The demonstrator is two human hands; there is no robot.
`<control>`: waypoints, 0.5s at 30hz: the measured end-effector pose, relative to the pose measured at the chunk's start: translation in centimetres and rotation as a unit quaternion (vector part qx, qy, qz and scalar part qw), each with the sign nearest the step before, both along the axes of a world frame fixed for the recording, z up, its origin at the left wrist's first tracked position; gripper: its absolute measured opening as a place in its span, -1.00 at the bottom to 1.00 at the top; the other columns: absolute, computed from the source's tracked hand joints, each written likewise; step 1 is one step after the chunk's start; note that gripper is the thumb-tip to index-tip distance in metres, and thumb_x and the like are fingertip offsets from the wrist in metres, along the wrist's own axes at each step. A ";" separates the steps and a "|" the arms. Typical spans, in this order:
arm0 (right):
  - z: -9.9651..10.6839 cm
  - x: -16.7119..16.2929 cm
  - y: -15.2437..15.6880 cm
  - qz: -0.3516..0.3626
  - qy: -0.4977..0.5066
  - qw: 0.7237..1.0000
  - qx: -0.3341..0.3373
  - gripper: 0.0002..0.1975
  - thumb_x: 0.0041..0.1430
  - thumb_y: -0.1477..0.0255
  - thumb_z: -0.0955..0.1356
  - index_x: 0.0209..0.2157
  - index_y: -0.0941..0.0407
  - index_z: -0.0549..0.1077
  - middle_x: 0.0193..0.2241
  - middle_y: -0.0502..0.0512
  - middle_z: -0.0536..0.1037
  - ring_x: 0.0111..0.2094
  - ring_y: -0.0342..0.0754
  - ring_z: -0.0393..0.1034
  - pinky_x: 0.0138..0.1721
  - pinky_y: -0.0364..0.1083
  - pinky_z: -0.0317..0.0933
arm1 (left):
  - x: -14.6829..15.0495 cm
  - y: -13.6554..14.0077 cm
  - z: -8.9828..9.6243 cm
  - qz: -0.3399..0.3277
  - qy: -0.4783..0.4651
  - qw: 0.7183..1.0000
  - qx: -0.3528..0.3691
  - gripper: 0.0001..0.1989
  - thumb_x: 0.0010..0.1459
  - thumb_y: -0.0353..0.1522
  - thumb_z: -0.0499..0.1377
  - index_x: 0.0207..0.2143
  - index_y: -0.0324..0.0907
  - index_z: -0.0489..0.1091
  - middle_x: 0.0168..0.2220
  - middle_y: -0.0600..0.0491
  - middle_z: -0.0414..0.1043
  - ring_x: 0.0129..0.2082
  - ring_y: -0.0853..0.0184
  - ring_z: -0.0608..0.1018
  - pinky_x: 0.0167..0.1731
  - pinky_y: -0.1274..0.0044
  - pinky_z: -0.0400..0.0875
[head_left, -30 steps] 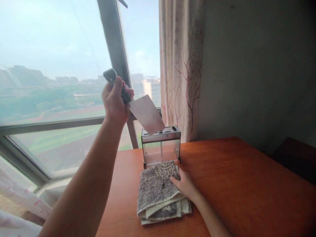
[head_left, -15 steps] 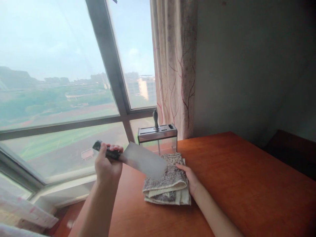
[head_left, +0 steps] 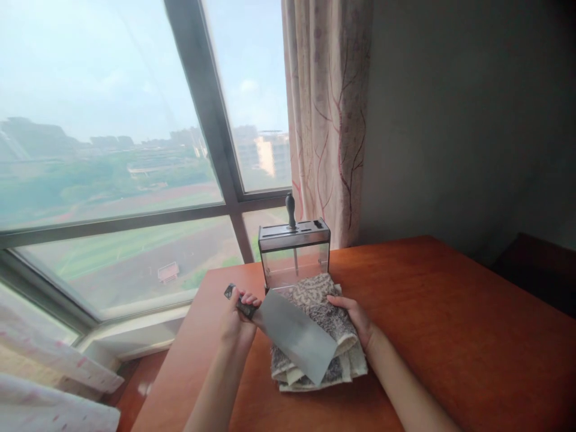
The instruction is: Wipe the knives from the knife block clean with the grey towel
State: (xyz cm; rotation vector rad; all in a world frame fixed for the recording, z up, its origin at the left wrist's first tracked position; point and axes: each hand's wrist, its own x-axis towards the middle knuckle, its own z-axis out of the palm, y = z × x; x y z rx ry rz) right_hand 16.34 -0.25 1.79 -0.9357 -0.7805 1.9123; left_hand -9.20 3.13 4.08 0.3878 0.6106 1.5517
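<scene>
A cleaver (head_left: 299,336) with a broad grey blade and a black handle is in my left hand (head_left: 238,324), whose fingers are wrapped round the handle. Its blade slants down to the right over a folded grey-brown towel (head_left: 321,291) with pale edges and covers part of it. At the towel's right side, my right hand (head_left: 355,315) grips the cloth, thumb on top and the other fingers mostly hidden. Whether the blade touches the towel I cannot tell.
Behind the towel stands a clear-sided knife holder (head_left: 294,238) with a slotted metallic top. A grey-handled tool (head_left: 290,210) with a thin rod is upright in it. All this is on a reddish-brown wooden table (head_left: 450,336), beside windows and a patterned curtain (head_left: 330,120).
My left hand has brought the cleaver right and down, so more of its blade lies over the towel. The towel's front folds have shifted. My view has moved slightly.
</scene>
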 end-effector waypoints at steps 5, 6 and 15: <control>0.0 0.5 0.3 -0.099 0.020 0.994 0.040 -0.60 0.08 0.23 0.33 -0.13 0.20 0.47 -0.24 0.22 0.62 -0.22 0.13 0.54 -0.13 0.06 0.35 | 1.2 -0.6 0.4 -0.029 -0.060 0.997 -0.037 -0.80 0.24 -0.37 0.10 -0.47 -0.22 0.26 -0.62 0.20 0.08 -0.65 0.54 0.28 -0.58 0.67 0.29; 0.1 0.6 0.3 -0.101 0.036 0.994 0.037 -0.61 0.09 0.23 0.34 -0.13 0.20 0.47 -0.25 0.21 0.62 -0.23 0.12 0.54 -0.14 0.06 0.35 | 1.4 -0.7 0.5 -0.030 -0.063 0.997 -0.038 -0.80 0.25 -0.38 0.09 -0.46 -0.23 0.27 -0.62 0.20 0.08 -0.65 0.54 0.28 -0.59 0.67 0.28; 1.6 -0.4 -1.7 0.047 0.057 0.991 0.111 -0.59 0.15 0.12 0.35 -0.21 0.20 0.53 -0.36 0.15 0.61 -0.36 0.00 0.50 -0.28 -0.08 0.30 | 2.3 -0.6 0.3 -0.023 -0.061 0.997 -0.036 -0.74 0.31 -0.39 -0.01 -0.46 -0.27 0.27 -0.64 0.20 0.10 -0.69 0.54 0.26 -0.65 0.66 0.24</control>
